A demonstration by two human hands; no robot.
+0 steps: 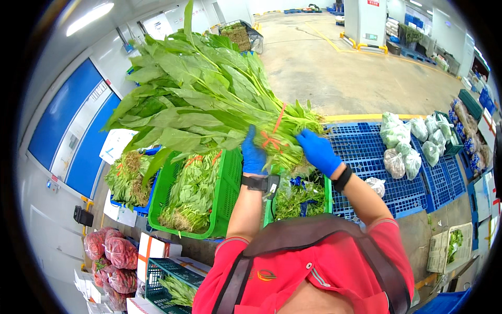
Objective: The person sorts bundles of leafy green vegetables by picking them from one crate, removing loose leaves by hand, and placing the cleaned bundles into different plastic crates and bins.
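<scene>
A large bundle of leafy greens, tied with orange-red tape, is held up in front of me with its leaves to the upper left. Its rooted stem ends point right. My left hand, in a blue glove, grips the near side of the stems, thumb up and fingers partly hidden. My right hand, also gloved in blue, holds the stem ends. Below the left hand stands a green plastic crate with tied greens. Under the bundle, another green crate holds loose leaves and blue pieces.
A blue crate of rooted greens stands left. Mesh sacks of red produce and a dark green crate lie lower left. Blue pallets at right carry bagged vegetables. A white pillar stands beyond.
</scene>
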